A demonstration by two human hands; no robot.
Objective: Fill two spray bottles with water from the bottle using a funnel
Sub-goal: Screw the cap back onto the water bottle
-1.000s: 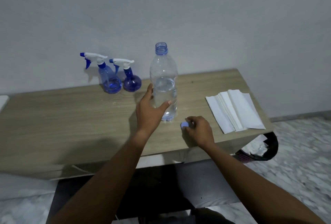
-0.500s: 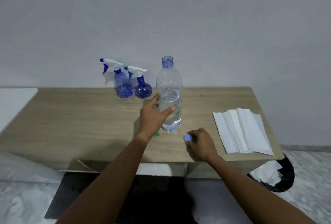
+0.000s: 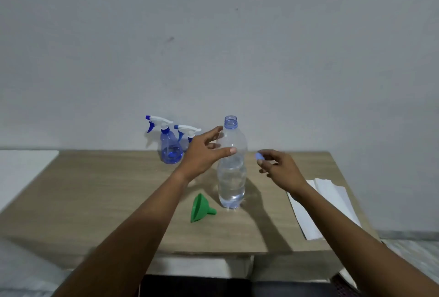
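A clear water bottle (image 3: 232,178) stands uncapped on the wooden table (image 3: 107,189), about half full. My left hand (image 3: 204,151) wraps its fingers around the bottle's upper part. My right hand (image 3: 278,166) hovers right of the bottle, pinching the small blue cap (image 3: 259,155) in its fingertips. A green funnel (image 3: 199,207) lies on its side just left of the bottle's base. Two blue spray bottles with white triggers stand at the back: one (image 3: 169,147) in plain sight, the other (image 3: 188,131) mostly hidden behind my left hand.
A stack of white paper napkins (image 3: 325,204) lies on the table's right side. A grey wall rises right behind the table. A white surface (image 3: 23,168) adjoins the table on the left. Tiled floor shows at lower right.
My right hand has lifted the cap off the table and risen beside the bottle. My left hand slid up the bottle, uncovering the green funnel. The view has tilted upward.
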